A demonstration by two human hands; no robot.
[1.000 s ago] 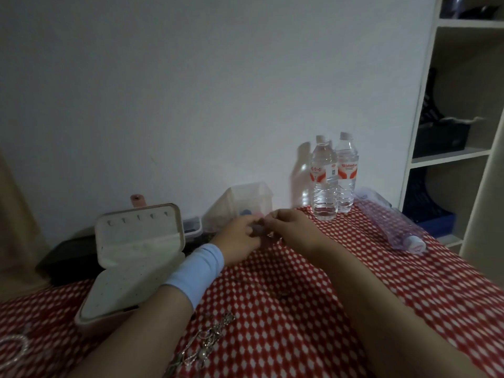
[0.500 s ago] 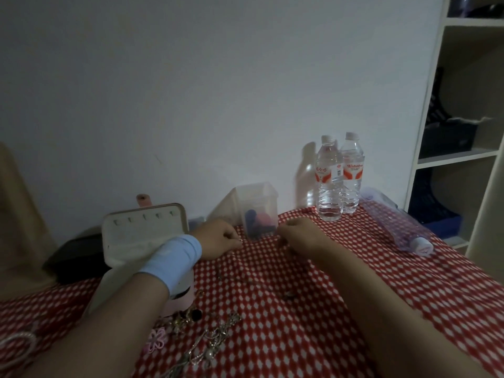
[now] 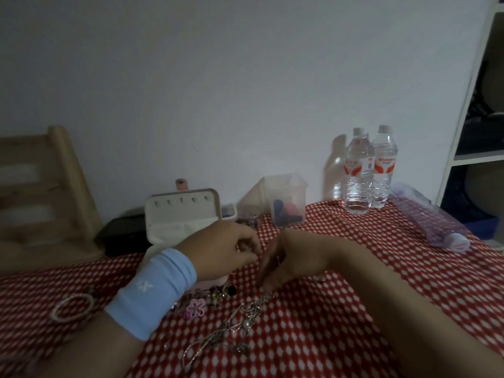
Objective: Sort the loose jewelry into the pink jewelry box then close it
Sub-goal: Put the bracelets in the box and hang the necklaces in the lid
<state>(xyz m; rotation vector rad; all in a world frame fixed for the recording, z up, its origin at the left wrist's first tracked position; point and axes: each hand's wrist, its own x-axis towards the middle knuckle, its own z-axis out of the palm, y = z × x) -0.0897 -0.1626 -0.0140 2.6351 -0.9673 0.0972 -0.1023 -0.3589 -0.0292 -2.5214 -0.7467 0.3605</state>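
Well, the pale wall [image 3: 218, 91] fills most of what you see, and below it the table runs under a red cloth [image 3: 354, 309] with a white diamond print. A white shelf unit [image 3: 477, 157] stands at your right edge and a wooden chair [image 3: 54, 192] at your left. The pink jewelry box [image 3: 182, 211] sits open at the back left of the cloth, its lid upright and partly hidden by your left wrist. Behind it lies a black case [image 3: 122, 233]. Two water bottles [image 3: 358, 173] stand by the wall, a clear tub [image 3: 289, 200] sits to their left, and a purple bottle [image 3: 431, 227] lies on its side to their right.

Your left hand [image 3: 231, 249], above a blue wristband [image 3: 152, 293], has its fingers curled, tips drawn together. Your right hand [image 3: 289, 257] is just beside it, fingers angled down. I cannot tell whether either pinches anything. The loose jewelry [image 3: 245, 317] lies tangled on the cloth beneath them, with a pink flower piece [image 3: 197, 307] near it and a bangle [image 3: 73, 306] well to the left.
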